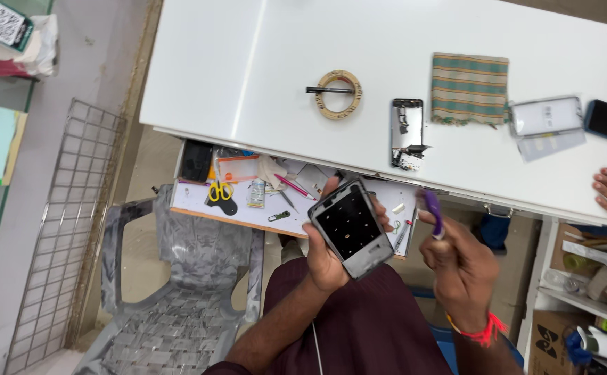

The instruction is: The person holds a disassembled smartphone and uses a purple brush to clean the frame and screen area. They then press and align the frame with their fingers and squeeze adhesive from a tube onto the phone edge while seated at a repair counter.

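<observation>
1. Left hand [327,253] grips a grey-framed dark rectangular phone panel [350,226], long axis slanting from upper left to lower right, over the open drawer [248,208].
2. Right hand [460,260] pinches a purple plastic pry tool [433,214], tip up.
3. Beyond, a white counter [261,62] carries an opened silver phone body [407,132].

white table [248,62] | tape ring [339,94] | opened phone [407,132] | striped cloth [469,88]
</observation>
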`<action>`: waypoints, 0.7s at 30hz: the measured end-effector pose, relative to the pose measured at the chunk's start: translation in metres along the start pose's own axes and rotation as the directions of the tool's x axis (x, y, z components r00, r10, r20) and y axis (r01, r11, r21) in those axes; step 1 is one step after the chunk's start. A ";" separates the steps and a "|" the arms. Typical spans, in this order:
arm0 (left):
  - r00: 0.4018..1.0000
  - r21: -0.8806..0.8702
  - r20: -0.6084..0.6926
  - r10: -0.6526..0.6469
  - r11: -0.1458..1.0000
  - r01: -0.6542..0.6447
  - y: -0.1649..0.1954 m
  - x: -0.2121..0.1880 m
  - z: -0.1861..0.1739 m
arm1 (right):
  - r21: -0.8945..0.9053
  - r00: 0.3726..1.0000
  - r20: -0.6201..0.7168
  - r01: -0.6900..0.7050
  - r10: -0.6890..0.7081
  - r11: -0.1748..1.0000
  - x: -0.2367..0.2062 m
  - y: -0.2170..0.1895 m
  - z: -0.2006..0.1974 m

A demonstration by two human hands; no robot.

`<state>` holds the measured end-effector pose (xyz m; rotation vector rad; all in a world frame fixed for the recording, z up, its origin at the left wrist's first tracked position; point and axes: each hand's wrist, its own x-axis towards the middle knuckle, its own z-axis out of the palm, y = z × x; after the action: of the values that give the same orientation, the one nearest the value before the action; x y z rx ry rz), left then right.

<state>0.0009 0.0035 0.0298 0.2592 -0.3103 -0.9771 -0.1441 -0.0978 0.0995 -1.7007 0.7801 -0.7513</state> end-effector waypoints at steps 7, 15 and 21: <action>0.988 -0.124 0.106 -0.111 0.985 0.124 0.012 0.007 0.017 | 0.246 1.000 0.010 0.023 -0.026 0.969 -0.008 0.012 -0.010; 0.969 -0.188 0.168 -0.181 0.959 0.212 0.004 0.005 0.028 | 0.375 0.998 0.028 0.037 -0.051 0.926 -0.029 0.033 -0.009; 0.959 -0.203 0.186 -0.212 0.947 0.249 -0.002 0.001 0.029 | 0.419 0.999 0.046 -0.014 -0.006 0.908 -0.037 0.039 -0.013</action>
<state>-0.0109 -0.0010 0.0558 0.0081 -0.3186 -1.2590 -0.1820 -0.0838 0.0608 -1.3208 0.5409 -0.8087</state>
